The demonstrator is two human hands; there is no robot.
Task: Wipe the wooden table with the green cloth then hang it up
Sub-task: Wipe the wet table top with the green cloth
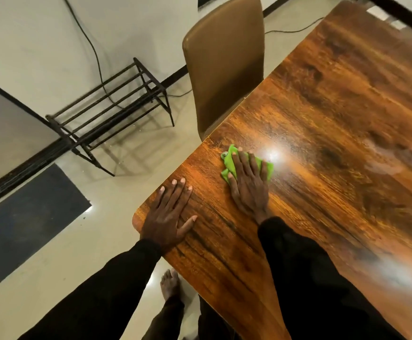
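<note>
The glossy wooden table (335, 123) fills the right half of the head view. A small bright green cloth (229, 158) lies bunched on it near the left edge. My right hand (249, 182) presses flat on top of the cloth, fingers spread, covering most of it. My left hand (168, 214) rests palm down on the bare table corner, fingers apart, holding nothing. Both arms wear black sleeves.
A tan chair (224, 67) is pushed against the table's left edge. A dark metal rack (109, 111) stands on the floor by the wall, with a cable behind it. A dark mat (28, 222) lies on the floor at left. My bare foot (170, 283) shows below the table corner.
</note>
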